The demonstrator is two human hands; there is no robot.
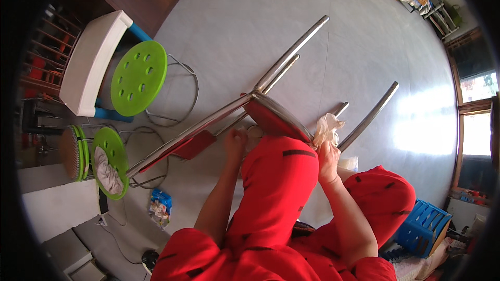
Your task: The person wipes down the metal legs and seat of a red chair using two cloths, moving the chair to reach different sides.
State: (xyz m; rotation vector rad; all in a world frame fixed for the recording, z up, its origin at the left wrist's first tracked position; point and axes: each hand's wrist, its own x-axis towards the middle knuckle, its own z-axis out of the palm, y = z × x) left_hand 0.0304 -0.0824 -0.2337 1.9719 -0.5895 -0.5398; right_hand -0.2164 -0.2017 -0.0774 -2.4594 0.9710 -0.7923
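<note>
A metal-framed chair (279,115) with a red seat lies tipped over in front of me, its chromed legs (293,52) pointing away across the floor. My right hand (329,158) is closed around a crumpled whitish cloth or tissue (327,128), held by the seat's corner close to two of the legs. Beside my left knee, my left hand (236,140) has curled fingers near the chair's backrest side. Whether that hand grips anything is hidden. The red backrest panel (194,145) lies to its left.
Green round stools (134,95) stand at left, one (103,168) bearing a greyish cloth (108,171). Behind is a white and blue plastic table or stool (91,66). A blue plastic packet (161,205) lies on the floor (234,27). A blue plastic basket (424,224) sits at lower right.
</note>
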